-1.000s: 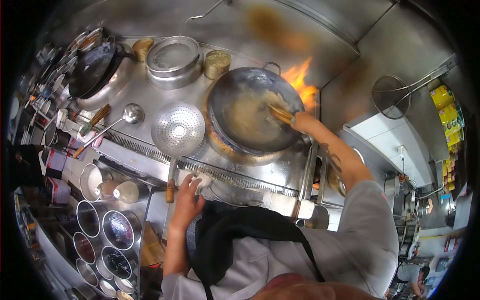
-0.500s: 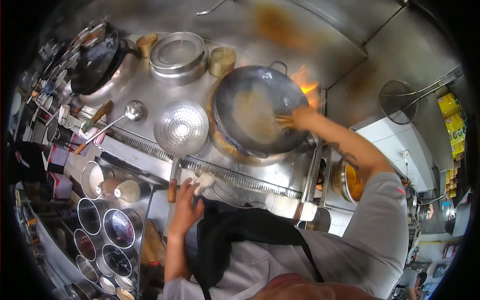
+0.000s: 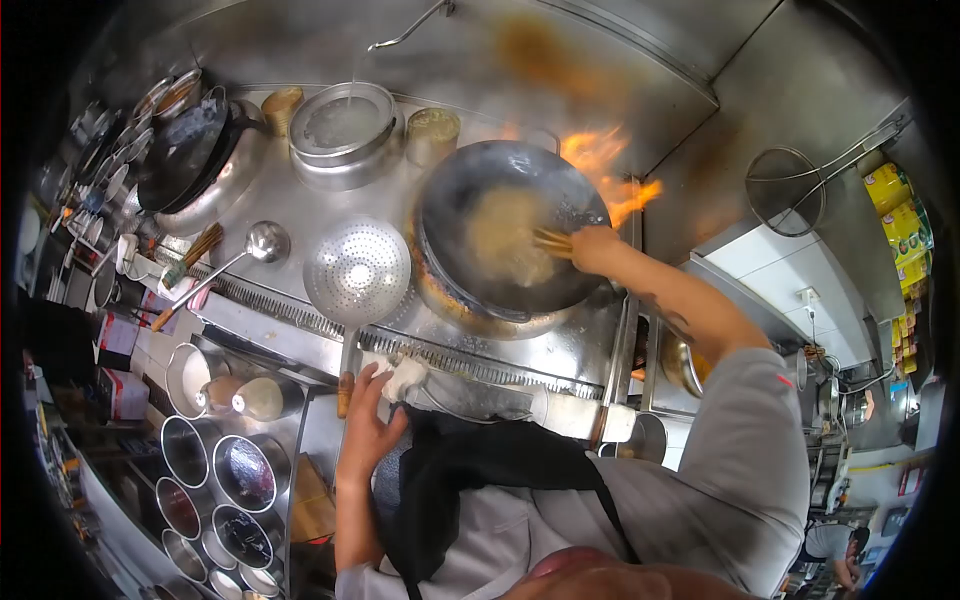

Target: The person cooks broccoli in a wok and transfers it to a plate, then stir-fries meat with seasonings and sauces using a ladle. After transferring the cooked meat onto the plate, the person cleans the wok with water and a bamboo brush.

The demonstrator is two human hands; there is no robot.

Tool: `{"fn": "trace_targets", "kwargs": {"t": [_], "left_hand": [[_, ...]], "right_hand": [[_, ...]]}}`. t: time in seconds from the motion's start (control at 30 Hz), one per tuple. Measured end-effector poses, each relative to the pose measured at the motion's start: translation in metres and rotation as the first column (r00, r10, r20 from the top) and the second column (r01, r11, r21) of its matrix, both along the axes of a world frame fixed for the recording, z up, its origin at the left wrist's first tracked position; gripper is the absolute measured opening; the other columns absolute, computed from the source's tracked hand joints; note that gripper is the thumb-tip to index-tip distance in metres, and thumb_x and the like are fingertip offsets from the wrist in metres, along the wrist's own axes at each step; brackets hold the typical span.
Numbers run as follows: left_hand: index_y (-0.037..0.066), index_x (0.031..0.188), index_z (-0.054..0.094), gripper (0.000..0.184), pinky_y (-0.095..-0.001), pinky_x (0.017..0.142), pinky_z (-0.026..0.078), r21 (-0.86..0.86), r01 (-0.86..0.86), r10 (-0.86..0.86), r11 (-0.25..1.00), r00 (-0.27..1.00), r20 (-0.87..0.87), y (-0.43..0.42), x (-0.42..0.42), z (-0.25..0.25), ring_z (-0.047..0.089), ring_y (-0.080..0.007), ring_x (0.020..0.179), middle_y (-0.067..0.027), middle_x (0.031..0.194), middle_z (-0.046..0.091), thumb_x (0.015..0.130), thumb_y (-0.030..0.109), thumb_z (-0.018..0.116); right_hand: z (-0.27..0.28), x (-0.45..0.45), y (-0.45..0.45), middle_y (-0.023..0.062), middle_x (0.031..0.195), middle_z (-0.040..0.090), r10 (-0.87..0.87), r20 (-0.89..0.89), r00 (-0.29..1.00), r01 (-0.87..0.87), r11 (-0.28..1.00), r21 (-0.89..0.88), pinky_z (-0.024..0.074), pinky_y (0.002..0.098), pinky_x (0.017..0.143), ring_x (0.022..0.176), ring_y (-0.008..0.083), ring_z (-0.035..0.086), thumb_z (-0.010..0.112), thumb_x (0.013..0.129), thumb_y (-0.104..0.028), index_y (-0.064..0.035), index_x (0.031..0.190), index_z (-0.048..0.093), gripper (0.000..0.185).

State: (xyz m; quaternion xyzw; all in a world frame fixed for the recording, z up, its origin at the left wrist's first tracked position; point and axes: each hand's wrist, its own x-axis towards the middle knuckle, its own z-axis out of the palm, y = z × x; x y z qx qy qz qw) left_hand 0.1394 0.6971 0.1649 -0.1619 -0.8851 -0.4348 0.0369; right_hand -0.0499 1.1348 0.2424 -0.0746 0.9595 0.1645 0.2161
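Over the black wok (image 3: 575, 205), my right hand (image 3: 594, 250) is closed around a bamboo wok brush (image 3: 553, 241). The brush's bristle end reaches toward a cloudy, pale-brown patch in the wok, whose contents are blurred by motion and steam. My left hand (image 3: 368, 432) is at the stove's front edge with fingers apart, beside a crumpled white cloth (image 3: 405, 379). Close to its fingertips is the wooden handle of a large perforated skimmer (image 3: 357, 272), which lies on the steel stove top. Whether the hand touches the cloth I cannot tell.
Flames (image 3: 600, 165) rise behind the wok's right side. A lidded steel pot (image 3: 345, 130), a ladle (image 3: 267, 241) and another brush (image 3: 200, 247) sit on the stove. Several steel containers (image 3: 245, 470) stand at lower left. A wire strainer (image 3: 787, 192) hangs at right.
The flames behind the wok have grown. My right hand has shifted slightly left and down with the brush. My left hand has stayed near the cloth.
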Motion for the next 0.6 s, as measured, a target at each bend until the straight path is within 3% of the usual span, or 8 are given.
{"fn": "trace_targets", "kwargs": {"t": [0.1, 0.13, 0.23, 0.3, 0.37, 0.43, 0.5, 0.6], "left_hand": [[0.005, 0.123, 0.055, 0.052, -0.0429, 0.106, 0.036, 0.003, 0.001, -0.001, 1.0, 1.0, -0.012, -0.006, 0.002, -0.005, 0.046, -0.0423, 0.123, -0.0241, 0.133, 0.048, 0.072, 0.003, 0.066], [0.005, 0.123, 0.054, 0.052, -0.0427, 0.106, 0.036, 0.018, 0.001, 0.0, 1.0, 1.0, -0.021, -0.005, 0.002, -0.004, 0.046, -0.0423, 0.123, -0.0241, 0.133, 0.048, 0.073, 0.003, 0.066], [0.004, 0.123, 0.054, 0.052, -0.0429, 0.105, 0.037, -0.06, 0.01, -0.01, 0.998, 1.0, -0.014, 0.012, 0.004, 0.007, 0.046, -0.043, 0.123, -0.0246, 0.133, 0.048, 0.073, 0.002, 0.066], [0.003, 0.122, 0.054, 0.051, -0.0455, 0.102, 0.039, -0.08, 0.018, -0.018, 0.997, 1.0, 0.004, 0.016, 0.008, -0.012, 0.047, -0.0441, 0.121, -0.0249, 0.132, 0.048, 0.072, 0.002, 0.066], [0.002, 0.122, 0.054, 0.052, -0.0468, 0.102, 0.039, -0.08, 0.02, -0.016, 0.997, 0.999, 0.05, 0.018, 0.012, -0.019, 0.047, -0.0445, 0.12, -0.0253, 0.131, 0.048, 0.072, 0.002, 0.066], [0.001, 0.122, 0.054, 0.053, -0.0472, 0.101, 0.04, -0.108, 0.017, -0.016, 0.994, 1.0, 0.009, 0.016, 0.014, -0.013, 0.047, -0.045, 0.119, -0.0271, 0.131, 0.047, 0.07, 0.001, 0.066], [0.0, 0.122, 0.054, 0.054, -0.0468, 0.101, 0.04, -0.106, 0.006, -0.006, 0.994, 1.0, -0.002, 0.014, 0.015, -0.02, 0.048, -0.0451, 0.118, -0.0283, 0.13, 0.047, 0.069, 0.001, 0.066], [-0.001, 0.123, 0.052, 0.057, -0.0466, 0.099, 0.041, -0.156, -0.028, 0.021, 0.987, 0.999, -0.047, 0.006, 0.017, -0.04, 0.048, -0.0455, 0.117, -0.0295, 0.131, 0.045, 0.069, 0.003, 0.067]], "right_hand": [[0.01, 0.004, 0.022, 0.0187, 0.108, 0.068, -0.155, -0.058, 0.986, 0.158, 0.986, 0.043, 0.0525, 0.0431, 0.086, 0.098, 0.0333, 0.066, 0.057, 0.083, -0.024, -0.0022, 0.103, 0.069, 0.032], [-0.018, -0.016, 0.044, 0.0209, 0.103, 0.068, -0.156, -0.173, 0.973, 0.155, 0.988, -0.018, 0.0522, 0.0431, 0.085, 0.097, 0.034, 0.067, 0.06, 0.082, -0.028, -0.0017, 0.104, 0.069, 0.036], [-0.04, -0.071, 0.026, 0.0236, 0.094, 0.068, -0.346, -0.26, 0.902, 0.255, 0.91, -0.326, 0.0525, 0.0443, 0.081, 0.091, 0.0366, 0.067, 0.063, 0.08, -0.032, -0.0011, 0.102, 0.069, 0.038], [-0.072, -0.09, 0.002, 0.0247, 0.086, 0.068, -0.41, -0.199, 0.89, 0.201, 0.746, -0.635, 0.0525, 0.0458, 0.075, 0.084, 0.0399, 0.067, 0.064, 0.08, -0.032, -0.0008, 0.096, 0.069, 0.035], [-0.096, -0.069, -0.048, 0.0234, 0.086, 0.068, -0.341, -0.303, 0.89, 0.058, 0.744, -0.666, 0.0523, 0.0472, 0.074, 0.083, 0.0408, 0.066, 0.065, 0.08, -0.034, -0.0005, 0.093, 0.068, 0.036], [-0.096, -0.033, -0.068, 0.023, 0.087, 0.068, -0.282, -0.203, 0.938, 0.095, 0.769, -0.632, 0.0517, 0.0478, 0.077, 0.087, 0.0401, 0.066, 0.066, 0.079, -0.036, -0.0022, 0.097, 0.068, 0.038], [-0.056, 0.027, -0.067, 0.0226, 0.086, 0.068, -0.194, -0.099, 0.976, 0.089, 0.77, -0.632, 0.0516, 0.0483, 0.079, 0.088, 0.0391, 0.066, 0.066, 0.08, -0.037, -0.0038, 0.097, 0.069, 0.037], [-0.017, 0.059, -0.02, 0.0217, 0.091, 0.069, -0.163, 0.01, 0.987, 0.157, 0.931, -0.33, 0.0523, 0.0484, 0.081, 0.088, 0.0374, 0.067, 0.063, 0.081, -0.033, -0.0052, 0.096, 0.07, 0.032]]}}
